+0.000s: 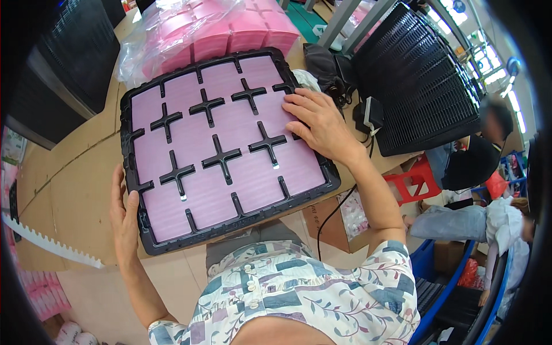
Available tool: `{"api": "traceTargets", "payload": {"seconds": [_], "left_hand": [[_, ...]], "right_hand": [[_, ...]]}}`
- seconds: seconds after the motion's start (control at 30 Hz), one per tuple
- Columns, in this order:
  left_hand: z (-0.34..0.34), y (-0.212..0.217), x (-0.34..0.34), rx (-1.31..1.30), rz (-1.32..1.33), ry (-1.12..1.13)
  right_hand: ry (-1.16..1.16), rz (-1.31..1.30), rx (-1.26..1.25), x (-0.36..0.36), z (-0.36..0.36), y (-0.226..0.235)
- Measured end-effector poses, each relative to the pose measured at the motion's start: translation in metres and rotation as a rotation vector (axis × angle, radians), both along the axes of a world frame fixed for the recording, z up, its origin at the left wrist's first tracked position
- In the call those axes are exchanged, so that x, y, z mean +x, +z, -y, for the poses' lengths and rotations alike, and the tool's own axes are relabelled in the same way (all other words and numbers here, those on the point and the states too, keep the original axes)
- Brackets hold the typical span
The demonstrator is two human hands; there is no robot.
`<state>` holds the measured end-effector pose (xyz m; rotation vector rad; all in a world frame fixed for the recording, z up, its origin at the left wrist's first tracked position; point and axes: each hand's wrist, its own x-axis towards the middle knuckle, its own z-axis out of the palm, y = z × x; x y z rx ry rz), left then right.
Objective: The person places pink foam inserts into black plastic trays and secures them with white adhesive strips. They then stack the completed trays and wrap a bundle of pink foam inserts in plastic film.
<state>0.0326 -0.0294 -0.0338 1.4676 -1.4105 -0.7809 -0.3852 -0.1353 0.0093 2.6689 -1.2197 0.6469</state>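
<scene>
Black tray (130, 164) lies on the table (75, 195), directly before the person and between the two hands. Its long axis runs side to side, slightly askew, with the right end set farther from the body than the left. Its near edge is close to the person's waist.

Left hand (123, 221): at the outer side of the left rim, toward the near corner, thumb beside the rim. Whether this grip closes under the edge cannot be told.
Right hand (319, 123): laid over the right rim toward the far corner, grip open, fingers extended onto the contents. This hand reaches farther over the tray; the two stand at diagonally opposed positions.

Contents: pink sheet material (237, 129) fills the tray's compartments, with six cross-shaped dividers showing through. Whether it is one layer or several cannot be established.

Other containers: beyond the far edge, a clear plastic bag (129, 60) partly covers stacked pink pieces (253, 37). A tall stack of black trays (414, 80) stands to the right. Below the table, an open cardboard box (328, 224) holds pale items, type not discernible
</scene>
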Motion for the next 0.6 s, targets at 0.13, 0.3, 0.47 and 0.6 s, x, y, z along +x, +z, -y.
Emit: {"api": "traceTargets", "payload": {"seconds": [0.13,0.3,0.47,0.6], "left_hand": [[0.004,0.009,-0.007,0.015,-0.217,0.05],[0.015,0.0,0.005,0.114,-0.325,-0.032],[0.012,0.009,-0.004,0.142,-0.332,-0.017],[0.017,0.011,-0.009,-0.068,0.089,0.086]], "right_hand": [[0.015,0.028,-0.075,0.003,0.028,0.006],[0.051,-0.11,-0.072,0.013,0.068,-0.01],[0.026,0.323,0.029,0.002,0.076,-0.014],[-0.098,0.369,0.047,-0.002,0.071,0.0]]}}
